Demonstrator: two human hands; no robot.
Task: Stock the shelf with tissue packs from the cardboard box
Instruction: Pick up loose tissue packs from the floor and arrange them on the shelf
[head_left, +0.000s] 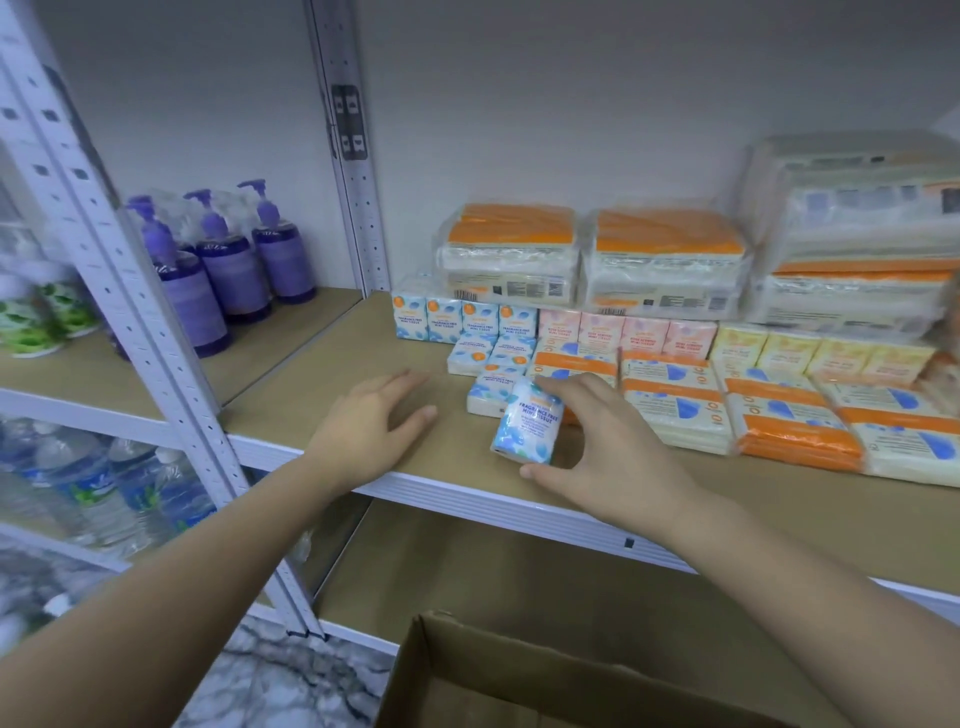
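My right hand (597, 441) grips a small blue-and-white mini tissue pack (527, 422), held tilted just above the shelf board (332, 374) near its front edge. My left hand (371, 421) rests flat on the shelf board with fingers spread, holding nothing. Behind the held pack lie several blue mini tissue packs (491, 353), with rows of blue, pink and yellow packs standing behind them. Flat orange-and-white tissue packs (675, 410) lie to the right. The cardboard box (467, 675) sits open at the bottom of the view; its contents are hidden.
Large wrapped tissue bundles (660, 260) are stacked at the back of the shelf. Purple pump bottles (234, 265) stand on the neighbouring shelf to the left, water bottles (93, 488) below them. White metal uprights (358, 156) separate the bays. A lower shelf board (467, 561) lies under the front rail.
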